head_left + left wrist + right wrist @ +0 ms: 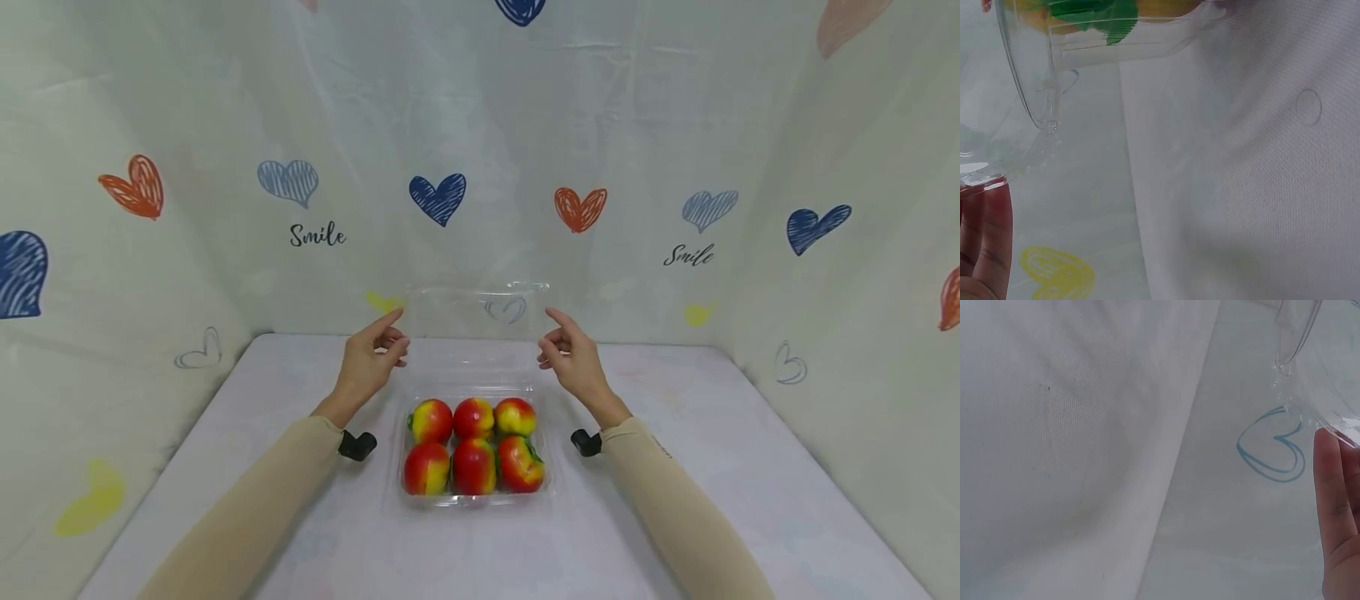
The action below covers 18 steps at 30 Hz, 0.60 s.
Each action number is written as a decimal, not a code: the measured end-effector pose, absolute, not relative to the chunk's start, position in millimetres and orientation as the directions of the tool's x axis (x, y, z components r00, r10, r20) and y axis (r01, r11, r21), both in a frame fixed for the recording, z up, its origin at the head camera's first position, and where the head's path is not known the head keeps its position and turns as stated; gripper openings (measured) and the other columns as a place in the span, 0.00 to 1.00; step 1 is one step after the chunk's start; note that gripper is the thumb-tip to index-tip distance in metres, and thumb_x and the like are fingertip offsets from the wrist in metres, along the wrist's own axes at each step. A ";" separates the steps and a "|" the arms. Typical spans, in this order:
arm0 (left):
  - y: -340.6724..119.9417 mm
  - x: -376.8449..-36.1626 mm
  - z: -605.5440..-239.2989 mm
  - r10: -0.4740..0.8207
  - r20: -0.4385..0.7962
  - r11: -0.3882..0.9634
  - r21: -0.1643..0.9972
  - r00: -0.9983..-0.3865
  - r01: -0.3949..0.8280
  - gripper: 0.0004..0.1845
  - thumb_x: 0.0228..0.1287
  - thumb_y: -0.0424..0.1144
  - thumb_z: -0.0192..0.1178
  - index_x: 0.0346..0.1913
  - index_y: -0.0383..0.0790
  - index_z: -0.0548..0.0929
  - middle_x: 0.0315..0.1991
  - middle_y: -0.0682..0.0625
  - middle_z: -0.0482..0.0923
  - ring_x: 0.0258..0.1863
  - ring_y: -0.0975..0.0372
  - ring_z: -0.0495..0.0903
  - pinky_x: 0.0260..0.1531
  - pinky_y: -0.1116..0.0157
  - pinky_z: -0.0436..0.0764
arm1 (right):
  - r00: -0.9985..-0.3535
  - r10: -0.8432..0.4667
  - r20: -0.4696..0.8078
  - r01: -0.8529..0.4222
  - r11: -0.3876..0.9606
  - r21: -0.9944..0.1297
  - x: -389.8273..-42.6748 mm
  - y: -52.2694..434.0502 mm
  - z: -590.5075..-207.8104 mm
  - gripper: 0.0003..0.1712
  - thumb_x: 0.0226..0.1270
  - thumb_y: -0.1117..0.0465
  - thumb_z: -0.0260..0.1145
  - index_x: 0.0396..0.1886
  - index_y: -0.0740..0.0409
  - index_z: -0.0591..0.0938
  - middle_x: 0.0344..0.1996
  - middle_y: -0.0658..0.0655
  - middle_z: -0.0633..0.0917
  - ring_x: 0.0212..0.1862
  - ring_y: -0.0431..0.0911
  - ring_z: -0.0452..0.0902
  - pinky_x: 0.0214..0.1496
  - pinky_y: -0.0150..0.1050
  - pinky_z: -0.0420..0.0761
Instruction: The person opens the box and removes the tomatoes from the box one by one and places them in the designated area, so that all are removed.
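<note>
A clear plastic clamshell box (474, 502) sits mid-table and holds several red-and-yellow fruits (474, 446) in two rows. Its clear lid (480, 333) stands upright at the back. My left hand (378, 350) is at the lid's upper left corner, index finger straight and touching it. My right hand (573, 354) mirrors it at the upper right corner. In the left wrist view my fingertips (988, 244) meet the lid's rim (1022, 81), with a fruit's green leaf (1094, 15) above. The right wrist view shows my fingers (1338, 512) against the lid's edge (1329, 375).
The table (675, 517) has a white cloth over it. Pale fabric walls printed with hearts (437, 198) close it in at the back and on both sides. A black camera mount (356, 444) sits on each wrist.
</note>
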State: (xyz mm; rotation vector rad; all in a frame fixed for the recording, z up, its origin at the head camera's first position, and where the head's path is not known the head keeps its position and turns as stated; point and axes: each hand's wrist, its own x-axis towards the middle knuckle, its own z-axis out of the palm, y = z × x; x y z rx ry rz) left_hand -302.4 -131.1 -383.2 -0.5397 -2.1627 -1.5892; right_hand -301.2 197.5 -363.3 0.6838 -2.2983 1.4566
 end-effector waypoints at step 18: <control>-134.7 -314.9 -398.4 0.116 0.355 0.289 0.882 -0.928 0.373 0.30 0.63 0.27 0.60 0.69 0.35 0.66 0.40 0.38 0.75 0.33 0.48 0.81 0.28 0.64 0.85 | -0.906 -0.200 0.372 -0.419 0.315 -0.852 -307.7 198.0 -369.9 0.30 0.66 0.74 0.58 0.68 0.71 0.64 0.34 0.74 0.78 0.30 0.69 0.78 0.35 0.54 0.84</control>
